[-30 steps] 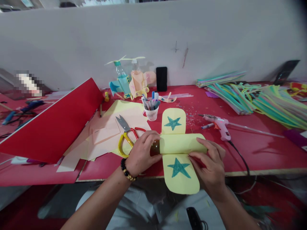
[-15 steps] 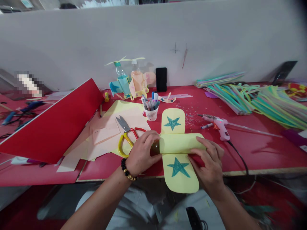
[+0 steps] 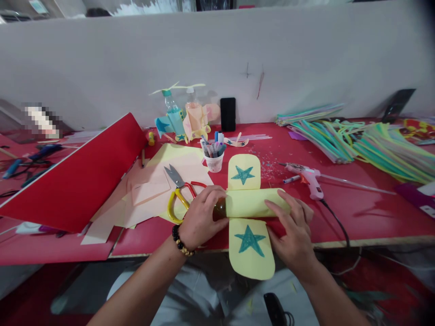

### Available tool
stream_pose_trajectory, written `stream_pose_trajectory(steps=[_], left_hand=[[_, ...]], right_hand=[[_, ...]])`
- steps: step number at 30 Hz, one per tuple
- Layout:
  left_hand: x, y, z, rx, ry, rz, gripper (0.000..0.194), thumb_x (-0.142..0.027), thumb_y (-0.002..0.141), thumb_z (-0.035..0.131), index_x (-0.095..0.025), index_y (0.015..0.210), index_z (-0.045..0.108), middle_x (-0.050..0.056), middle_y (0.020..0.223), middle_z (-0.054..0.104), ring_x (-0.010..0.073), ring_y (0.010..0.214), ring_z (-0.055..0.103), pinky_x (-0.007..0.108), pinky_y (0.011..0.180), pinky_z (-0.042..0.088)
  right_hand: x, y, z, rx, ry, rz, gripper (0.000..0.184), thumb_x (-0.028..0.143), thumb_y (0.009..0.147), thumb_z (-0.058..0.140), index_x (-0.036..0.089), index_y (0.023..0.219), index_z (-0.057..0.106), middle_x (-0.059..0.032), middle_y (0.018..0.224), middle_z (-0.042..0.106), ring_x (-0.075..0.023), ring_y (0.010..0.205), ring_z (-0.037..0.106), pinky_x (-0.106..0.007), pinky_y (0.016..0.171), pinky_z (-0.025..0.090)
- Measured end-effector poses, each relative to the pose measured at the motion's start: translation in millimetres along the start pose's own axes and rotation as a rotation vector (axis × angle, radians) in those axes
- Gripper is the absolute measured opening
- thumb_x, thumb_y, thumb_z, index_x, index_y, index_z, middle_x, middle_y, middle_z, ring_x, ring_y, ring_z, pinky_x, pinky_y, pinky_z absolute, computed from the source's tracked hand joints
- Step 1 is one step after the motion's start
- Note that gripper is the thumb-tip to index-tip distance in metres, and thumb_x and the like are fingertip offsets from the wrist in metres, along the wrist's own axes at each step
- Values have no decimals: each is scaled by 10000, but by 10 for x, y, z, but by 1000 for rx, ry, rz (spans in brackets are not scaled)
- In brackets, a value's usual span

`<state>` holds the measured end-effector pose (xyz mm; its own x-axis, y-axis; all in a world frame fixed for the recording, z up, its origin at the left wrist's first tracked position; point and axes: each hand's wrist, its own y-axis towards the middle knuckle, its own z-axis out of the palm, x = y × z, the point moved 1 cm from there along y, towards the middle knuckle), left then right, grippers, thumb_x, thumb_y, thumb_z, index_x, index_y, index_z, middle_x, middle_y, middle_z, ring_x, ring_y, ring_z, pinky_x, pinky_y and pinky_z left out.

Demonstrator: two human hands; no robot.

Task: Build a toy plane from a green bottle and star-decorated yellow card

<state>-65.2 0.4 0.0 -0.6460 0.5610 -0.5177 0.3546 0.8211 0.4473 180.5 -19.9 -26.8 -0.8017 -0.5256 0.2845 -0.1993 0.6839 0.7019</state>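
Yellow paper (image 3: 253,202) is wrapped as a tube around what looks like a bottle, whose rounded brown end (image 3: 220,207) shows at the left. Two rounded wing-like flaps stick out from it, an upper flap (image 3: 253,167) and a lower flap (image 3: 238,262), each with a green star. My left hand (image 3: 205,213) grips the brown end with its fingers curled round it. At the tube's right end, my right hand (image 3: 294,222) holds the yellow paper, fingers on top and thumb by the lower flap. The tube's right tip is partly hidden by those fingers.
Scissors (image 3: 179,188) lie on paper sheets (image 3: 152,194) left of my hands. Beyond are a cup of markers (image 3: 214,164), two bottle models (image 3: 185,115) and a phone (image 3: 228,114). A pink glue gun (image 3: 311,179) lies right; a red board (image 3: 91,172) leans left.
My right fingers have shifted slightly left along the tube, and the fingertips sit higher on it. The lower flap has swung a little left and down. My left hand keeps its grip.
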Motion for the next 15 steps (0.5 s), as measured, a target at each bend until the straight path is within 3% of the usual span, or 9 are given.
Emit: stream_pose_trajectory(steps=[15], left_hand=[[-25, -2, 8, -8, 3, -19, 450, -182, 723, 738, -230, 1088, 479, 80, 1186, 553, 241, 1123, 533, 399, 930, 483]], right_hand=[[5, 33, 21, 28, -63, 51, 305, 307, 843, 654, 251, 1143, 658, -96, 1409, 476, -319, 1156, 439, -500, 989, 385]])
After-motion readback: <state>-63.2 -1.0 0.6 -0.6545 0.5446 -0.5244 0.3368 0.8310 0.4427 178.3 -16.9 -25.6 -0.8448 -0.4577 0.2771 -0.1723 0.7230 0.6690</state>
